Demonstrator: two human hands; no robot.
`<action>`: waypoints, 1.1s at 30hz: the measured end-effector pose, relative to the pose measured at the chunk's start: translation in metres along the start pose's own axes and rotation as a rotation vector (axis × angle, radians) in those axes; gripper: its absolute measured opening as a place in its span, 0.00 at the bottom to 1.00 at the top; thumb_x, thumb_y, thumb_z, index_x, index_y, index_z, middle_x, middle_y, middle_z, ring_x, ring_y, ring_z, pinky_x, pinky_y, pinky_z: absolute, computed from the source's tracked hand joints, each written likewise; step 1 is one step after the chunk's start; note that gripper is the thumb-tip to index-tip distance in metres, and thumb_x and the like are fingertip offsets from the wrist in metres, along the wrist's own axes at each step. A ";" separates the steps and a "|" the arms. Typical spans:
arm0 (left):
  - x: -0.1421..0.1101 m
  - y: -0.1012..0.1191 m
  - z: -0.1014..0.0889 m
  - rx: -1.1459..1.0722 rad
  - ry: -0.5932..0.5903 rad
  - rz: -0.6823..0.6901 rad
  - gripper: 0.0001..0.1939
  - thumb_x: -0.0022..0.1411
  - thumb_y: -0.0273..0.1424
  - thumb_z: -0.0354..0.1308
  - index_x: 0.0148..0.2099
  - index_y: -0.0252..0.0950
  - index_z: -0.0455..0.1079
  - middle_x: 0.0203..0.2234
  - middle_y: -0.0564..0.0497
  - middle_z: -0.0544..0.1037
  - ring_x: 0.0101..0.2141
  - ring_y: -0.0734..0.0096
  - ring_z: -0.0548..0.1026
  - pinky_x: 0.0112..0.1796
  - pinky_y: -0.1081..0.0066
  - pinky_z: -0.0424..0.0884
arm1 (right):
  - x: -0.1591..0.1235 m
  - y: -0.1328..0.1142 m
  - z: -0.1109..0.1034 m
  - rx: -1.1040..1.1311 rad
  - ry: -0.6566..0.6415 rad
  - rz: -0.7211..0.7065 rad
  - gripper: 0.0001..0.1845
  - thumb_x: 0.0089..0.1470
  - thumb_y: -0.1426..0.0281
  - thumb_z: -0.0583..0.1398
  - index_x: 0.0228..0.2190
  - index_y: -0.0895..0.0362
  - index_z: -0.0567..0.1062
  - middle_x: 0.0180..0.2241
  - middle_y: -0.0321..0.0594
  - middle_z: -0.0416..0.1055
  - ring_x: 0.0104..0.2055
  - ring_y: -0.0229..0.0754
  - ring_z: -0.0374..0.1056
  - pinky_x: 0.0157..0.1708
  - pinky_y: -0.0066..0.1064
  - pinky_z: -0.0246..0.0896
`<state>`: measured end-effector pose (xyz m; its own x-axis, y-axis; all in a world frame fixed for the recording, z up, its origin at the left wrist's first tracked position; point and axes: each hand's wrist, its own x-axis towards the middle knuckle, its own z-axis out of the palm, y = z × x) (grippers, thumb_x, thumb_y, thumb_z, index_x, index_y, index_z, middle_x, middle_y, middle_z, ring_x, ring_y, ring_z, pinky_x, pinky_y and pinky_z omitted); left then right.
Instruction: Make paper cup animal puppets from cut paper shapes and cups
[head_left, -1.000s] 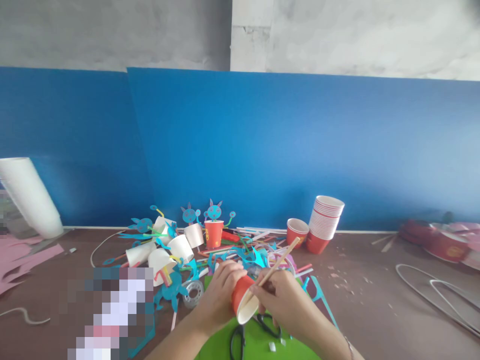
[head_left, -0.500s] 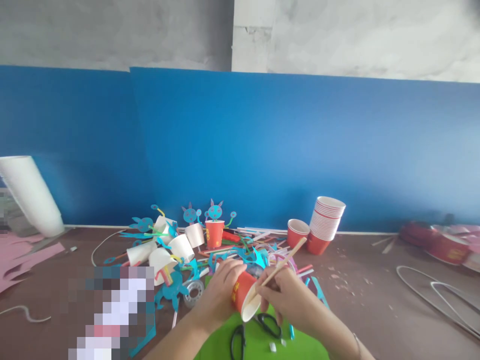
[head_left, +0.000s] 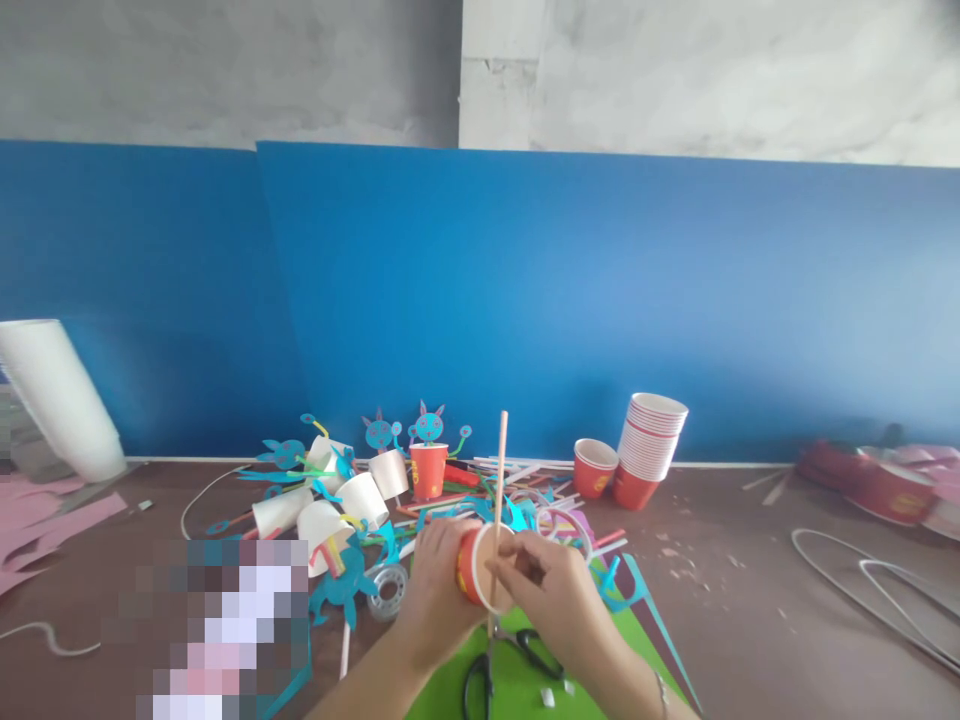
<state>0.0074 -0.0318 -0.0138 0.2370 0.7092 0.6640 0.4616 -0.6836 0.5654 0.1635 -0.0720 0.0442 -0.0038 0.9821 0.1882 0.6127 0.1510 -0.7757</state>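
My left hand (head_left: 439, 590) is wrapped round a red paper cup (head_left: 469, 568), tilted so that its pale open mouth faces me. With thumb and fingers my right hand (head_left: 551, 590) pinches a wooden stick (head_left: 502, 460), which stands nearly upright across the cup's mouth. The stick's lower end shows below the cup's rim. Beneath my hands, black-handled scissors (head_left: 529, 648) lie spread on a green sheet (head_left: 585, 690). A tape roll (head_left: 388, 592) sits left of my left hand, beside a blue paper cutout (head_left: 346, 590).
Tall stacked paper cups (head_left: 652, 440) stand at the back right, beside another red cup (head_left: 595, 468). Decorated white cups (head_left: 364, 500) and a red cup (head_left: 428, 472) with a blue paper figure crowd the back left. A blue board (head_left: 480, 300) closes off the back.
The wooden stick has swung from slanting right to nearly upright, and a lower end now shows below the cup. The cup's mouth has turned more toward me.
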 end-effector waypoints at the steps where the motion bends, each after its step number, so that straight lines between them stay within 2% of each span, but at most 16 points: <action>1: 0.001 0.000 0.000 -0.063 0.030 -0.100 0.26 0.48 0.30 0.66 0.49 0.39 0.63 0.40 0.45 0.74 0.40 0.54 0.74 0.41 0.56 0.71 | -0.001 -0.001 -0.001 0.001 0.053 -0.025 0.11 0.52 0.60 0.58 0.27 0.55 0.71 0.18 0.33 0.64 0.21 0.38 0.59 0.23 0.28 0.51; 3: 0.005 -0.001 0.000 -0.179 0.105 -0.285 0.26 0.48 0.31 0.65 0.50 0.38 0.62 0.40 0.46 0.74 0.39 0.57 0.75 0.39 0.59 0.72 | -0.003 -0.003 -0.001 -0.024 0.107 -0.048 0.14 0.54 0.58 0.56 0.26 0.54 0.68 0.17 0.32 0.63 0.20 0.37 0.57 0.22 0.28 0.50; 6: 0.007 -0.003 0.002 -0.264 0.218 -0.405 0.26 0.50 0.32 0.64 0.51 0.36 0.60 0.39 0.46 0.74 0.38 0.58 0.75 0.39 0.61 0.72 | -0.005 -0.003 0.005 -0.133 -0.037 0.002 0.22 0.54 0.54 0.57 0.16 0.54 0.63 0.14 0.33 0.60 0.18 0.36 0.54 0.20 0.29 0.44; 8: 0.006 -0.004 0.004 -0.306 0.210 -0.391 0.29 0.50 0.32 0.64 0.53 0.36 0.59 0.42 0.45 0.74 0.41 0.57 0.75 0.41 0.60 0.71 | -0.005 0.000 0.012 -0.136 -0.126 0.020 0.22 0.54 0.54 0.57 0.17 0.54 0.64 0.14 0.32 0.60 0.18 0.36 0.54 0.20 0.28 0.44; 11: 0.002 -0.004 0.006 -0.352 0.109 -0.325 0.31 0.50 0.34 0.64 0.55 0.36 0.59 0.46 0.42 0.73 0.45 0.54 0.73 0.44 0.57 0.70 | -0.002 0.004 0.018 -0.039 -0.130 -0.036 0.22 0.60 0.56 0.50 0.19 0.54 0.63 0.16 0.33 0.62 0.20 0.37 0.58 0.22 0.28 0.49; 16: 0.000 -0.001 0.007 -0.379 0.074 -0.392 0.28 0.49 0.35 0.63 0.52 0.37 0.60 0.39 0.48 0.77 0.38 0.58 0.76 0.39 0.60 0.73 | 0.003 0.006 0.007 -0.047 -0.245 -0.089 0.21 0.59 0.62 0.51 0.17 0.55 0.61 0.14 0.32 0.60 0.18 0.35 0.56 0.20 0.26 0.50; 22: 0.010 -0.015 0.000 -0.365 0.279 -0.481 0.20 0.51 0.34 0.61 0.46 0.36 0.64 0.34 0.48 0.77 0.34 0.61 0.77 0.36 0.64 0.72 | 0.000 0.011 -0.013 0.001 -0.449 -0.015 0.19 0.55 0.68 0.53 0.15 0.56 0.67 0.12 0.33 0.67 0.15 0.34 0.59 0.19 0.24 0.56; 27: 0.016 -0.029 -0.009 -0.329 0.381 -0.540 0.17 0.50 0.34 0.61 0.42 0.35 0.65 0.31 0.49 0.76 0.31 0.62 0.76 0.34 0.65 0.72 | -0.001 0.015 -0.037 0.013 -0.718 0.124 0.17 0.50 0.71 0.54 0.13 0.55 0.68 0.11 0.33 0.66 0.11 0.32 0.56 0.13 0.24 0.51; 29: 0.016 -0.026 -0.008 -0.321 0.379 -0.507 0.18 0.50 0.34 0.61 0.43 0.35 0.64 0.32 0.48 0.77 0.32 0.61 0.76 0.35 0.63 0.72 | 0.000 0.016 -0.037 0.008 -0.695 0.099 0.14 0.49 0.72 0.55 0.14 0.56 0.69 0.14 0.33 0.68 0.14 0.33 0.60 0.16 0.23 0.52; 31: 0.014 -0.020 -0.005 -0.304 0.354 -0.466 0.19 0.50 0.34 0.61 0.45 0.35 0.64 0.34 0.47 0.77 0.34 0.60 0.76 0.37 0.62 0.72 | 0.002 0.015 -0.027 0.037 -0.554 0.056 0.09 0.49 0.72 0.56 0.19 0.56 0.71 0.19 0.34 0.71 0.20 0.34 0.66 0.20 0.24 0.56; 32: 0.013 -0.016 -0.004 -0.294 0.332 -0.449 0.20 0.50 0.33 0.61 0.45 0.35 0.63 0.35 0.47 0.77 0.35 0.60 0.76 0.37 0.61 0.72 | 0.003 0.014 -0.019 0.089 -0.468 0.059 0.06 0.51 0.71 0.56 0.25 0.56 0.72 0.23 0.35 0.73 0.22 0.35 0.67 0.23 0.24 0.58; 33: 0.011 -0.014 -0.002 -0.284 0.305 -0.437 0.21 0.49 0.33 0.61 0.46 0.35 0.63 0.35 0.47 0.77 0.35 0.60 0.76 0.37 0.61 0.72 | 0.004 0.014 -0.011 0.170 -0.447 0.097 0.06 0.53 0.70 0.54 0.32 0.56 0.71 0.23 0.34 0.73 0.22 0.35 0.67 0.23 0.25 0.58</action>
<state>0.0018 -0.0150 -0.0130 -0.1981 0.8821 0.4274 0.2043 -0.3893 0.8982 0.1803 -0.0676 0.0407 -0.3152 0.9390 -0.1379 0.4891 0.0362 -0.8715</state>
